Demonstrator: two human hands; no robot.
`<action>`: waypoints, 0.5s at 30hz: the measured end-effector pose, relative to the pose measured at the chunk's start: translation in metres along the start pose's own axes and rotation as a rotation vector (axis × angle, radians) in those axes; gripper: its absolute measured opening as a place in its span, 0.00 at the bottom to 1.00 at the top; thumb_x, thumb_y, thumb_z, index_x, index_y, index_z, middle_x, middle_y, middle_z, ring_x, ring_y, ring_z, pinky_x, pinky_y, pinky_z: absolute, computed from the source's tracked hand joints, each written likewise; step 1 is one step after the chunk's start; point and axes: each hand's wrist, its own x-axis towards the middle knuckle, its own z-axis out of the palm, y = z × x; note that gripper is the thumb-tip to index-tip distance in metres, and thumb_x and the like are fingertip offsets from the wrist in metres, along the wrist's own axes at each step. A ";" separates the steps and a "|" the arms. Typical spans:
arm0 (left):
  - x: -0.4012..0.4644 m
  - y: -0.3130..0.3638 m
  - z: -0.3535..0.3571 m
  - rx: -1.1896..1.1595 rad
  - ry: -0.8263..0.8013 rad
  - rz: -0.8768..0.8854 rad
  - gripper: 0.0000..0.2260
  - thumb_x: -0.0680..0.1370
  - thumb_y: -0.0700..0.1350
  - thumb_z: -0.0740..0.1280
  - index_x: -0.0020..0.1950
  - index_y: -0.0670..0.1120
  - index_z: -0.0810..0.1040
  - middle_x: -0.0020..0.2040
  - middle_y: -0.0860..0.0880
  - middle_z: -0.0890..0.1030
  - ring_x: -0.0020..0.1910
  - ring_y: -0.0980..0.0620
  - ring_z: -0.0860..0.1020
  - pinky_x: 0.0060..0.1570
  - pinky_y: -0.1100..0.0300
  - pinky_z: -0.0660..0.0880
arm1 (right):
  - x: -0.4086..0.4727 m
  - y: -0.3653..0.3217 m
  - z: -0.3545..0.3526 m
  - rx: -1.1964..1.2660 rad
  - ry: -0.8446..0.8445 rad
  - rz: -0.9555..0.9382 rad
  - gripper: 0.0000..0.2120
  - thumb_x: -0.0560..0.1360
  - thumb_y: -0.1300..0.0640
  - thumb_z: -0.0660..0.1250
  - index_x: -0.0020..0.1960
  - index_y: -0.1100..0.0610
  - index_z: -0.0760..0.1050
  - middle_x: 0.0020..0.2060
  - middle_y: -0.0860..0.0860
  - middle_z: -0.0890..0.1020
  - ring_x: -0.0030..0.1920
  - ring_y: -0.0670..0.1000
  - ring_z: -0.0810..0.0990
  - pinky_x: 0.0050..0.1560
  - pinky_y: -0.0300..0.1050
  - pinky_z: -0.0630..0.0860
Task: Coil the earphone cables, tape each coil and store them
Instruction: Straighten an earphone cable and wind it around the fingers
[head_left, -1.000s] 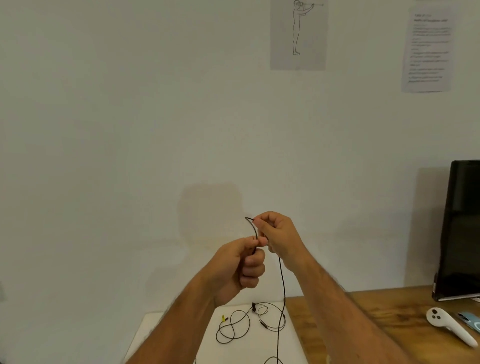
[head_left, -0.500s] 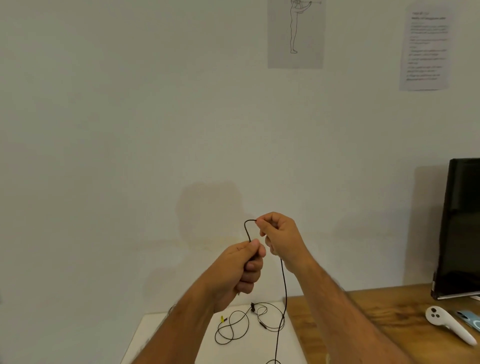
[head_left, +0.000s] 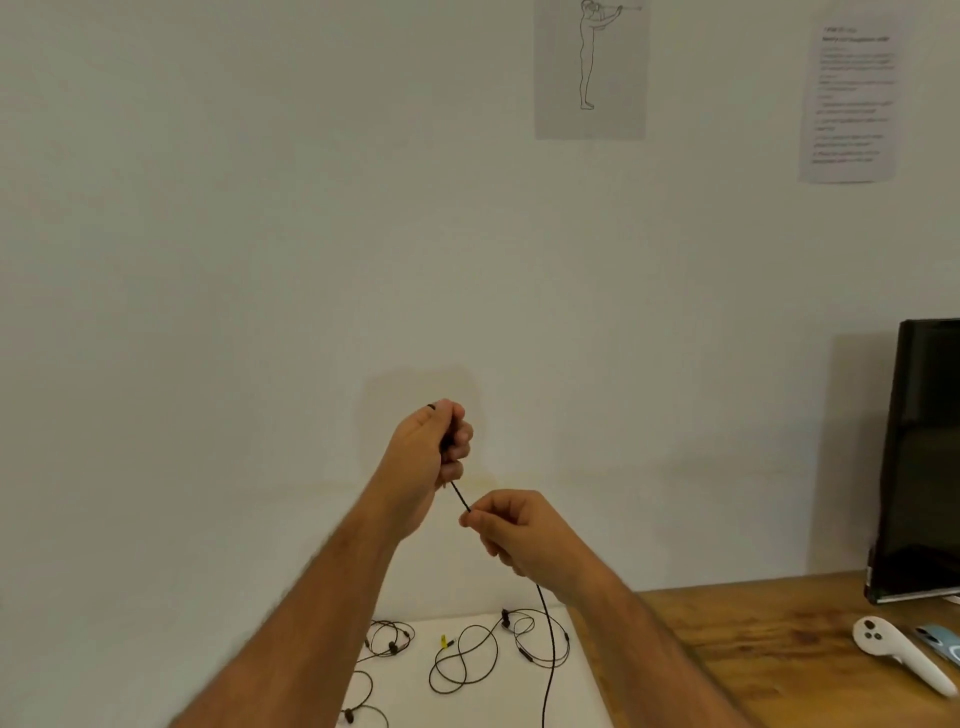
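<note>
Presently held: one black earphone cable (head_left: 461, 498), raised in front of the wall, well above the table. Left hand (head_left: 428, 457) was closed in a fist round the upper part, a small black bend of cable showing at the top of the fist; the gathered turns, if any, were hidden inside it. Right hand (head_left: 511, 530) sat lower and just beside, thumb and forefinger pinching the cable, other fingers curled. A short straight run was stretched between the two hands, probably to keep the line taut for winding. Below the right hand the remainder hung slack down past the bottom edge of the view.

On the white surface (head_left: 582, 691) below: a loose earphone cable with yellow plug (head_left: 470, 654), uncoiled; further tangled earphones (head_left: 387, 642) to its left, partly behind the left forearm. No tape seen.

On the wooden desk (head_left: 753, 649) to the right: a white controller (head_left: 896, 652), a dark monitor (head_left: 924, 457). Coiling judged at an early stage.
</note>
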 end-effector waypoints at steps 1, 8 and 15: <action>0.003 -0.002 -0.003 0.034 0.014 0.012 0.12 0.85 0.45 0.52 0.47 0.45 0.71 0.35 0.49 0.73 0.32 0.55 0.68 0.30 0.63 0.63 | -0.001 -0.001 -0.002 -0.050 0.006 -0.002 0.08 0.79 0.55 0.66 0.49 0.58 0.81 0.28 0.46 0.74 0.26 0.42 0.68 0.28 0.34 0.65; 0.003 -0.026 -0.013 0.531 0.052 0.103 0.11 0.83 0.41 0.54 0.50 0.47 0.76 0.38 0.50 0.77 0.38 0.55 0.72 0.41 0.61 0.70 | -0.011 -0.019 -0.013 -0.339 -0.079 -0.086 0.08 0.78 0.50 0.67 0.48 0.53 0.82 0.30 0.47 0.74 0.31 0.46 0.68 0.35 0.41 0.67; -0.012 -0.050 -0.005 0.654 -0.125 -0.008 0.16 0.84 0.49 0.52 0.43 0.46 0.75 0.32 0.52 0.72 0.32 0.55 0.67 0.39 0.58 0.67 | -0.006 -0.040 -0.041 -0.423 0.085 -0.208 0.07 0.78 0.52 0.67 0.45 0.53 0.82 0.29 0.53 0.75 0.29 0.46 0.67 0.32 0.43 0.67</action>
